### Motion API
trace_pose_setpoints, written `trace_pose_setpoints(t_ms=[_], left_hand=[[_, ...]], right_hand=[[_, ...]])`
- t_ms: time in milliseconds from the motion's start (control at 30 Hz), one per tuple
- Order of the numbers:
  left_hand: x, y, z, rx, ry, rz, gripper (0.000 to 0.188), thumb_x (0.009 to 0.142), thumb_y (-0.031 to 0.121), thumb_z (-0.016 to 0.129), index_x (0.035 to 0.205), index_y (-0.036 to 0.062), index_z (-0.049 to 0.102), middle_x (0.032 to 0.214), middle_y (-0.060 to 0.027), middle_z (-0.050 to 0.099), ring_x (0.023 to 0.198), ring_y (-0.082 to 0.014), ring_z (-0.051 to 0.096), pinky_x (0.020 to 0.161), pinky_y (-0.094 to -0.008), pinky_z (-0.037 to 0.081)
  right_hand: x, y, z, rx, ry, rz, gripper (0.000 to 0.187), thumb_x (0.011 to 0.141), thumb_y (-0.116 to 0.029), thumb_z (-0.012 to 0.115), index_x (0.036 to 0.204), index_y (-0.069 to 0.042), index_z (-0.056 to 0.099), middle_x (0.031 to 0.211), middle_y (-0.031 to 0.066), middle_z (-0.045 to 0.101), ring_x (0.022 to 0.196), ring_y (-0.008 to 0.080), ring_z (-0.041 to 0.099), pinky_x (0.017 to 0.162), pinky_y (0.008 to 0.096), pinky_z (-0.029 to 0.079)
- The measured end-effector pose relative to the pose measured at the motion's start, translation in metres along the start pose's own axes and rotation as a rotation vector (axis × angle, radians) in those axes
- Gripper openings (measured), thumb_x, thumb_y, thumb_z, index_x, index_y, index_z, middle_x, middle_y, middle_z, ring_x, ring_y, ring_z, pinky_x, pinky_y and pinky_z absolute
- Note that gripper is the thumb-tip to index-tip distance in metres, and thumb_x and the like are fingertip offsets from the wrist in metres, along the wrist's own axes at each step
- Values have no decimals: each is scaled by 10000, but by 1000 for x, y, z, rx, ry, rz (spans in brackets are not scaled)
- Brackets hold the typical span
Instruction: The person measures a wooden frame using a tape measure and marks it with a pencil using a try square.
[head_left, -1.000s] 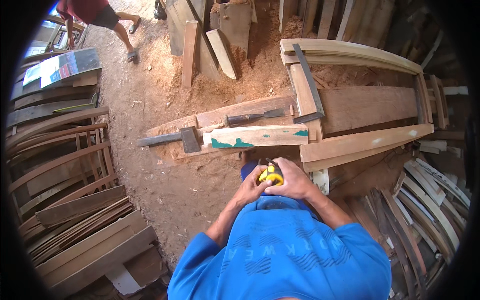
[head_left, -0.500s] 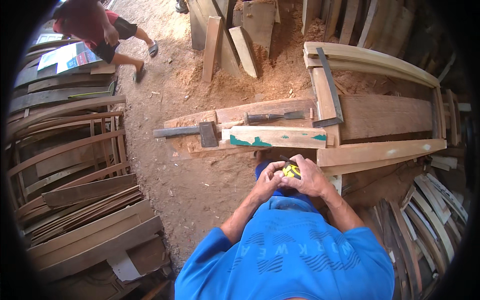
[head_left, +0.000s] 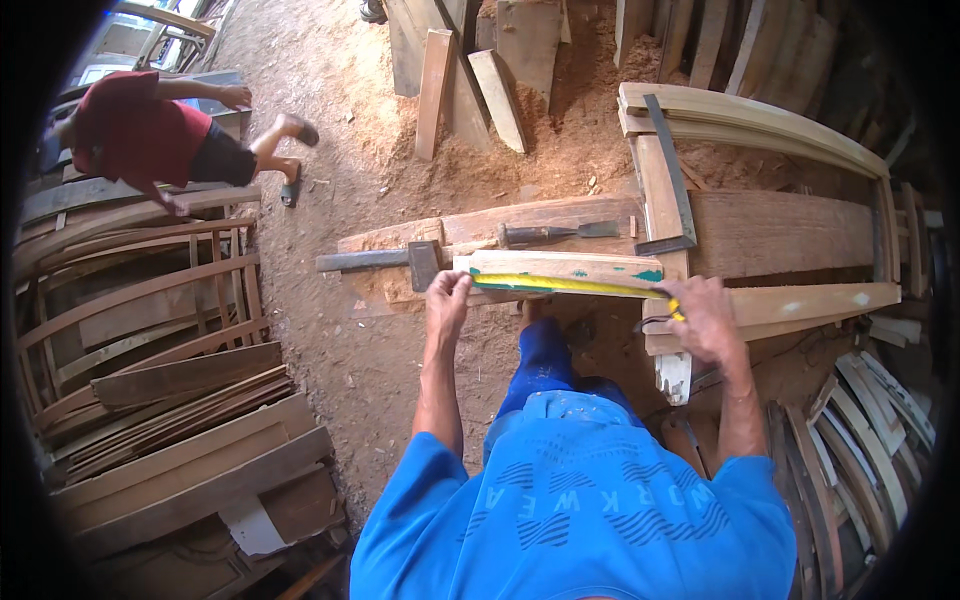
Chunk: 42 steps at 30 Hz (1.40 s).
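The green-patched board (head_left: pixel 545 264) could shift if knocked. The yellow tape blade (head_left: pixel 555 283) could recoil if the left hand (head_left: pixel 447 294) loses its end. The blade runs along the board's near side, from the pinched left fingers to the right hand (head_left: pixel 708 318), whose fingers are clamped around the tape case (head_left: pixel 677 310).

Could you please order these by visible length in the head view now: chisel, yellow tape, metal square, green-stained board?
1. Green-stained board and yellow tape: nearly alike, and the tape may be nearer the camera, so unranked.
2. Metal square
3. Chisel
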<state>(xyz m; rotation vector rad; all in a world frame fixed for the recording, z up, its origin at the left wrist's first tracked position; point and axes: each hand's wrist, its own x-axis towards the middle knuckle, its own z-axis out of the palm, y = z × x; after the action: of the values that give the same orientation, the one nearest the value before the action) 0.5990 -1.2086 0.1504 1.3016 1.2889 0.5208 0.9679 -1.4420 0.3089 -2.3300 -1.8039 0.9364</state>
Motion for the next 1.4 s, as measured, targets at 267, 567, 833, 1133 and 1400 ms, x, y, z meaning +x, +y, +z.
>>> trace_pose_setpoints(t_ms=[267,567,833,1133,1400], left_hand=[[40,-36,19,409,207,5,301,947,229,761,1133,-8,768,1039,-171,797,962,-231,759,882,-365,579],[34,-21,20,381,194,-40,342,940,279,784,1091,-27,760,974,-130,785,879,-184,720,839,-347,558],[41,-32,16,374,188,-9,295,945,230,773,1057,-41,746,936,-131,780,852,-173,718,805,-329,560],[43,-39,15,325,168,18,313,957,256,760,1039,-45,733,925,-95,752,831,-135,670,780,-305,544],[44,-43,14,322,172,27,294,967,245,761,1030,-40,727,913,-78,750,825,-126,666,772,-300,543]], right_hand=[[2,54,9,-121,141,280,563,786,-174,785,1335,-207,669,1137,121,612,1114,361,552,981,483,431],[2,61,14,-72,156,331,487,820,-194,771,1299,-227,694,1161,97,619,1124,345,555,986,481,433],[2,57,12,-48,173,333,493,810,-162,769,1293,-237,701,1199,93,614,1148,345,551,1013,479,436],[2,65,17,-2,188,306,497,802,-144,753,1287,-247,707,1198,107,585,1145,361,530,1018,503,422],[2,62,15,-4,189,303,509,798,-140,755,1293,-248,708,1208,110,583,1153,360,530,1017,504,425]])
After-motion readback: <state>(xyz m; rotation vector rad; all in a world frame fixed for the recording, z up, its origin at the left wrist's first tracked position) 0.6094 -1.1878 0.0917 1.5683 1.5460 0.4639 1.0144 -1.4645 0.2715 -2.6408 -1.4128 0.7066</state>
